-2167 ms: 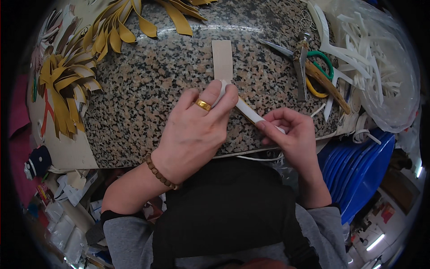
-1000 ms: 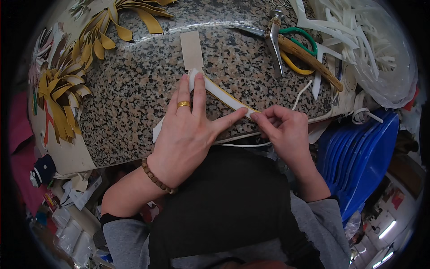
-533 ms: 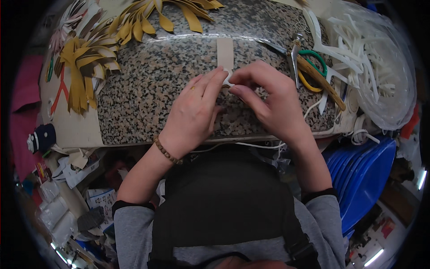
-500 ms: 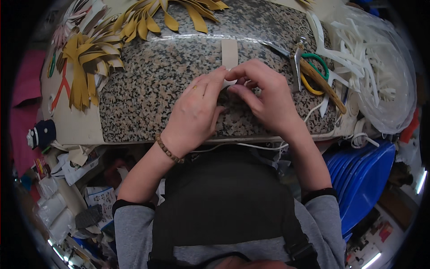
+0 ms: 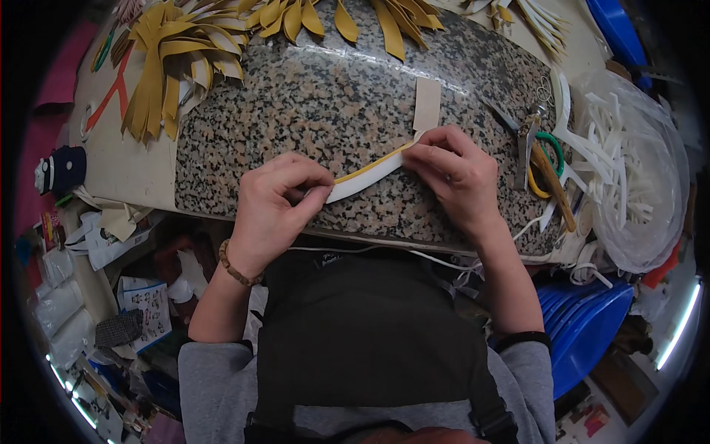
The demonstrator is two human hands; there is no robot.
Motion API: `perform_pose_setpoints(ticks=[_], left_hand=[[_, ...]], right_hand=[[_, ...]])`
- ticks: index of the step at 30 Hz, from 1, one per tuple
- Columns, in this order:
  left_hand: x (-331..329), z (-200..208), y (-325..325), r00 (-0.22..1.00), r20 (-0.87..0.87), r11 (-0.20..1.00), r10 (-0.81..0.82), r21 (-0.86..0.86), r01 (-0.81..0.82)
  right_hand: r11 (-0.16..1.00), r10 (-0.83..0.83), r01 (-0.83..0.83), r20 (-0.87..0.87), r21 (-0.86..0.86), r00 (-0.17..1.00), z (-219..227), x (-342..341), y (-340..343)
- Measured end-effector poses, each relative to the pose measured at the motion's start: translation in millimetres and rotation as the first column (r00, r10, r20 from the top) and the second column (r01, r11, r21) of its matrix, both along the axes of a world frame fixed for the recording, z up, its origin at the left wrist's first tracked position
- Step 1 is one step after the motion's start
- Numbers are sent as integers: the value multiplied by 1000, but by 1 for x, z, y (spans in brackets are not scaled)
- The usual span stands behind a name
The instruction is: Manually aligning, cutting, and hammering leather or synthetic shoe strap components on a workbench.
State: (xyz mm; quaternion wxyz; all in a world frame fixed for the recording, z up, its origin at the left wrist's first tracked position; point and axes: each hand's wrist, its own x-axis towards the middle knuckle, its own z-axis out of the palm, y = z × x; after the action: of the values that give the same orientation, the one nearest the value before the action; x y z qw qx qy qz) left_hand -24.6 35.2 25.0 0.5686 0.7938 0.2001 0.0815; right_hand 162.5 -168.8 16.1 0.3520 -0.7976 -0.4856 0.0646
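A narrow white strip with a mustard-yellow edge [image 5: 370, 176] is stretched between my two hands, just above the speckled stone slab [image 5: 318, 103]. My left hand [image 5: 275, 203] pinches its lower left end between thumb and fingers. At the upper right end my right hand [image 5: 455, 174] pinches it too. The strip slants up to the right and bows slightly. A flat beige piece [image 5: 427, 103] lies on the slab just beyond my right fingertips. What my fingertips cover of the strip is hidden.
Right of my right hand lie scissors with green and yellow handles [image 5: 546, 159] and a wooden-handled tool [image 5: 553, 189]. A clear bag of white strips [image 5: 643, 185] stands further right. Yellow leather-like strips [image 5: 159, 74] are heaped at the far left. Blue stacked plastic pieces [image 5: 584, 325] are below the table edge.
My hands were close together over a small white bit; now they are apart with the strip drawn out between them. The whole view has shifted slightly.
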Motion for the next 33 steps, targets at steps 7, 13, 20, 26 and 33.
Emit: perform_pose_setpoints(ticks=[7,13,20,26,33], left_hand=[[-7,-8,-5,999,50,955,8,297,-23],[-7,-7,-5,999,50,948,-8,318,-8],[-9,-7,-8,998,66,942,0,335,-22],[-9,-3,-9,997,68,856,-47,517,6],[-16,-8,-17,993,111,854,-34,519,-29]], right_hand=[[1000,-6,6,-21,-20,1000,1,-1,4],[1000,-4,4,0,-21,1000,-2,-1,6],[999,-16,16,-3,-36,1000,1,-5,8],[999,7,-8,-5,-45,1000,10,-11,21],[1000,-5,6,42,-20,999,3,-26,17]])
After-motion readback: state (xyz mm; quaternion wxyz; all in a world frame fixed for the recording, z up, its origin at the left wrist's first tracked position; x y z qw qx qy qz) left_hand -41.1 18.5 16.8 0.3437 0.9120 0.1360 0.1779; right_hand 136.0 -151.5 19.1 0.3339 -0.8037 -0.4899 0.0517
